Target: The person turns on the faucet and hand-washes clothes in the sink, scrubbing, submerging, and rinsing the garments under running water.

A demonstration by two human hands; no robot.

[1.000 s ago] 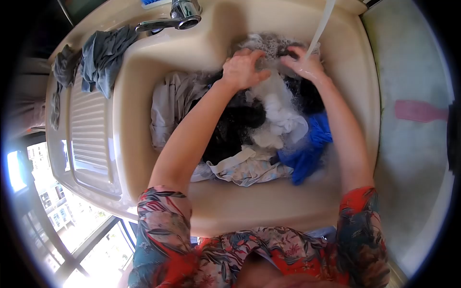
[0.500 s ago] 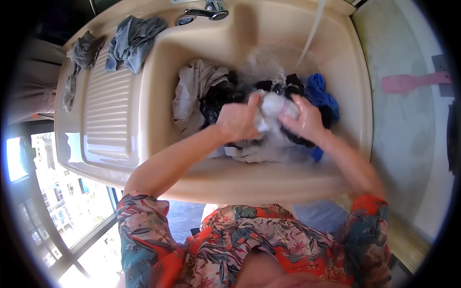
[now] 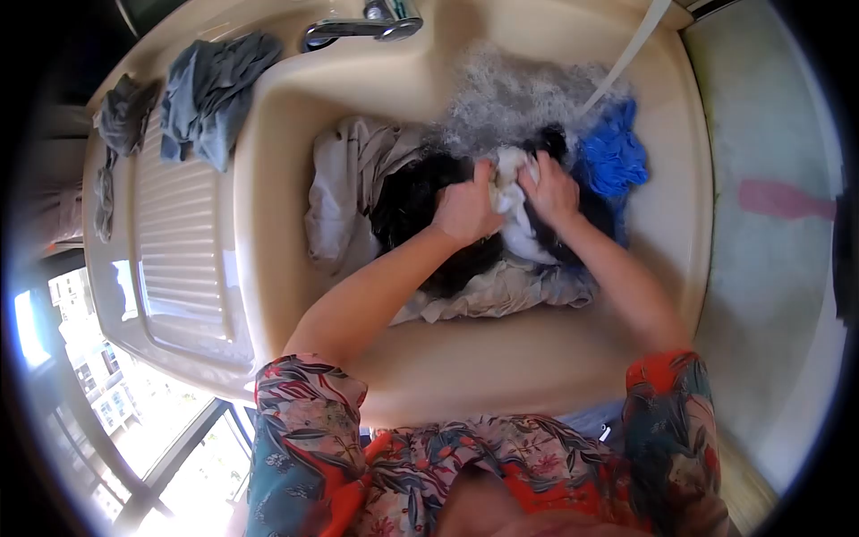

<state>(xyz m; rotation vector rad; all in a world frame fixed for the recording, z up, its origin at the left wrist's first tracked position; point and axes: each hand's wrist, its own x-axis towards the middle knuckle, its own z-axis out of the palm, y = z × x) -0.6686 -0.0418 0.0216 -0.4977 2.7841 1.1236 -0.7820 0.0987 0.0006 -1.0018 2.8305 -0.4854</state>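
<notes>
Both my hands are in the basin over a heap of wet laundry, gripping a white cloth [image 3: 511,179] between them. My left hand [image 3: 467,208] is closed on its left side, and my right hand [image 3: 550,190] pinches it from the right. What kind of garment the white cloth is cannot be made out. Under and around it lies black clothing [image 3: 407,201]. A light grey garment [image 3: 344,170] rests on the left, a blue cloth [image 3: 614,152] on the right, and a beige cloth [image 3: 510,291] in front.
Water streams from a hose [image 3: 631,54] and foams at the back of the sink [image 3: 295,206]. A chrome faucet [image 3: 362,31] stands behind. On the ribbed washboard [image 3: 186,259] side lie grey cloths [image 3: 215,94]. A pink object [image 3: 783,199] is on the right.
The view has shifted. My hands have lowered the white cloth from a raised, bunched ball onto the dark clothes, and it is now more spread out. Water foams more widely behind.
</notes>
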